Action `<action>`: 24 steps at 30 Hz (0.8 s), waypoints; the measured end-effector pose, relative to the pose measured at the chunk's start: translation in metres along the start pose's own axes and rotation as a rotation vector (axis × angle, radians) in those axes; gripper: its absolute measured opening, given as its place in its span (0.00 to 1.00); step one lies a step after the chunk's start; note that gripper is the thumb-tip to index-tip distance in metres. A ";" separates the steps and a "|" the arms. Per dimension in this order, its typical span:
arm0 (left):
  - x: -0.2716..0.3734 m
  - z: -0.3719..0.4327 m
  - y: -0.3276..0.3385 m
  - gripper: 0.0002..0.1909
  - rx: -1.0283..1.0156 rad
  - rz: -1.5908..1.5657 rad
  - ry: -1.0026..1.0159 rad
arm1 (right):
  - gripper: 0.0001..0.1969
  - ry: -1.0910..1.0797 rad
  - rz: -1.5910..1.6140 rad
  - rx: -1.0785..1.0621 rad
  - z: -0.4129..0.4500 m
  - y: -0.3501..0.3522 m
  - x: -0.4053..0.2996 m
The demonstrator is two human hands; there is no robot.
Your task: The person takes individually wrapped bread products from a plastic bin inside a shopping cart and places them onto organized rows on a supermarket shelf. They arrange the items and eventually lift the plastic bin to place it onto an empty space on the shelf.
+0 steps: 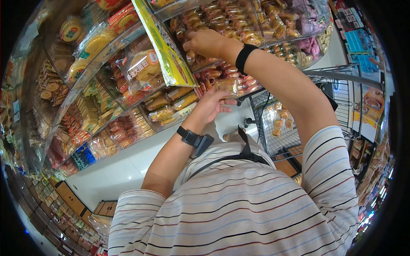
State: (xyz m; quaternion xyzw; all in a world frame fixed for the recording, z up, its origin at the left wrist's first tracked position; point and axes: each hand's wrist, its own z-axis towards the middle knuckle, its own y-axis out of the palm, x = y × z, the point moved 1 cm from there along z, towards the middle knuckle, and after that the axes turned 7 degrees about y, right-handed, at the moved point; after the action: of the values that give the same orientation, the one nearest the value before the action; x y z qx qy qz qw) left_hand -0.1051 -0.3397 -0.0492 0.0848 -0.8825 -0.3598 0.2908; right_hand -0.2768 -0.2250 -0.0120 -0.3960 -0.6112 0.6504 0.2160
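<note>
My left hand (209, 107), palm up, holds a small clear-wrapped pastry (227, 85) between thumb and forefinger; its other fingers are spread. It is in front of a lower bin of red-wrapped snacks (209, 75). Higher up, my right hand (206, 43) reaches into a clear shelf bin of individually wrapped pastries (221, 16). Its fingertips point down among the packs near the bin's left end. Whether they grip a pack is hidden. Just left of that hand stands a yellow-green printed sign panel (165, 48).
A wire shopping cart (262, 128) stands at my right with several wrapped pastries (280, 123) inside. Leftward, curved clear-fronted shelves carry packaged breads (142, 65) and biscuits (93, 108). Pale tiled floor (128, 166) lies below the shelves. Blue baskets (360, 44) are at far right.
</note>
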 end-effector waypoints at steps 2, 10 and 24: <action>0.000 0.000 -0.001 0.19 0.013 -0.006 -0.008 | 0.13 -0.007 0.022 -0.002 0.002 0.002 -0.003; 0.000 0.003 -0.006 0.21 0.006 0.009 0.004 | 0.18 0.125 0.175 0.015 0.003 0.026 0.009; 0.002 0.003 0.012 0.20 -0.046 -0.036 0.177 | 0.13 0.247 0.580 0.503 -0.058 -0.023 0.029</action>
State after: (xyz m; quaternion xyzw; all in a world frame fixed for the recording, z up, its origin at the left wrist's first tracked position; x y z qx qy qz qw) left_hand -0.1073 -0.3298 -0.0420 0.1252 -0.8430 -0.3763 0.3633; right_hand -0.2537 -0.1632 0.0065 -0.5620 -0.2653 0.7612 0.1854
